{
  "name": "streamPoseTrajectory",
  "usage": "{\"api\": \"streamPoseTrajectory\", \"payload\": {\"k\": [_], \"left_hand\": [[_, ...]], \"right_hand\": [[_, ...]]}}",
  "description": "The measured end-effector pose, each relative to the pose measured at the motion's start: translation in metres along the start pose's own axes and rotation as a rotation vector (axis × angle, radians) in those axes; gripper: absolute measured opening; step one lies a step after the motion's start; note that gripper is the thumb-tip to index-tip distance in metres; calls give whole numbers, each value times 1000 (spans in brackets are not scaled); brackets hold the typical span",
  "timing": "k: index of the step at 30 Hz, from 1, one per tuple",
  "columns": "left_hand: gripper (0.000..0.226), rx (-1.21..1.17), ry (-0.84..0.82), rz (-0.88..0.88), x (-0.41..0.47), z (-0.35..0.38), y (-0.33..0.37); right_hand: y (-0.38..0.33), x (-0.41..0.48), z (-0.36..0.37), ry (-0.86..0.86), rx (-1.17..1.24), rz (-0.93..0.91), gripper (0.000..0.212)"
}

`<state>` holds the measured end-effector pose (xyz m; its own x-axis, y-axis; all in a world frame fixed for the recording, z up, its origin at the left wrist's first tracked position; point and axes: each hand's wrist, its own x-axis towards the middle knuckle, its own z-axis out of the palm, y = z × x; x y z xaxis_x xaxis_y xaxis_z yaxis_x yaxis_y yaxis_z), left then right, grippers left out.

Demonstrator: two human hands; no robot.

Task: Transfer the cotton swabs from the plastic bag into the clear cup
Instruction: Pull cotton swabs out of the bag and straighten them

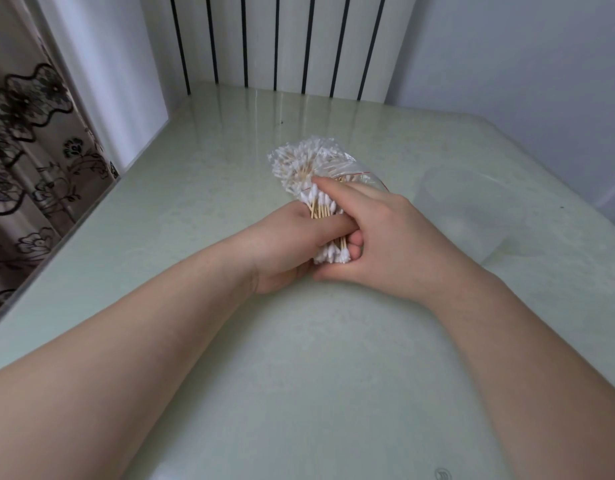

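Where the two bare forearms converge just left of the clear plastic cup (472, 209), both hands close on one bundle of white-tipped, wooden-stemmed cotton swabs (330, 254). Left hand (285, 244): fingers curled under the bundle, thumb laid across the wooden stems, clamping them. Right hand (378, 237): index finger stretched forward and resting on the swab tips at the bag mouth, the other fingers curled against the bundle's cup-side edge, thumb tucked beneath its near end. Near tips of the swabs stand exposed between the hands; the far tips lie fanned inside one clear plastic bag (299, 157) with a red strip, left of the cup and slightly beyond it. Count: two hands, one bag, one cup, one bundle; individual swabs too many and too crowded to tally. Cup rests on the pale green glossy table (299, 341), apart from the right hand, its outline blurred.
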<state>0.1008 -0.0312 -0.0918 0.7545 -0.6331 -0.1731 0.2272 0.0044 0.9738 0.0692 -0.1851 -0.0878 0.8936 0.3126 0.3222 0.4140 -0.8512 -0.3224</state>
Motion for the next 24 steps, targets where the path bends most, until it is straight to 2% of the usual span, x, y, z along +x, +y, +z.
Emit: {"api": "streamPoseTrajectory", "payload": {"k": [2,6,10,12,15,17,19,21,24], "left_hand": [[28,-12,3,10,0,1,0],[25,48,26,18,0,1,-2],[19,30,29,32,1,-1,-2],[24,-12,50,31,1,1,-2],[25,-142,166,36,5,0,0],[23,-149,295,71,10,-4,2],[26,-99,403,107,12,-10,2],[26,-62,446,136,14,-14,1],[21,13,457,153,18,-16,-4]], "right_hand": [[-2,0,0,41,-6,-3,99],[-2,1,2,-9,50,-31,115],[-3,3,5,74,5,-67,91],[-4,1,3,55,36,-39,97],[2,-1,-3,17,45,19,106],[8,-2,-6,44,0,46,96],[14,0,-5,74,-113,61,73],[17,1,0,95,-212,102,55],[17,4,9,160,-217,146,43]]}}
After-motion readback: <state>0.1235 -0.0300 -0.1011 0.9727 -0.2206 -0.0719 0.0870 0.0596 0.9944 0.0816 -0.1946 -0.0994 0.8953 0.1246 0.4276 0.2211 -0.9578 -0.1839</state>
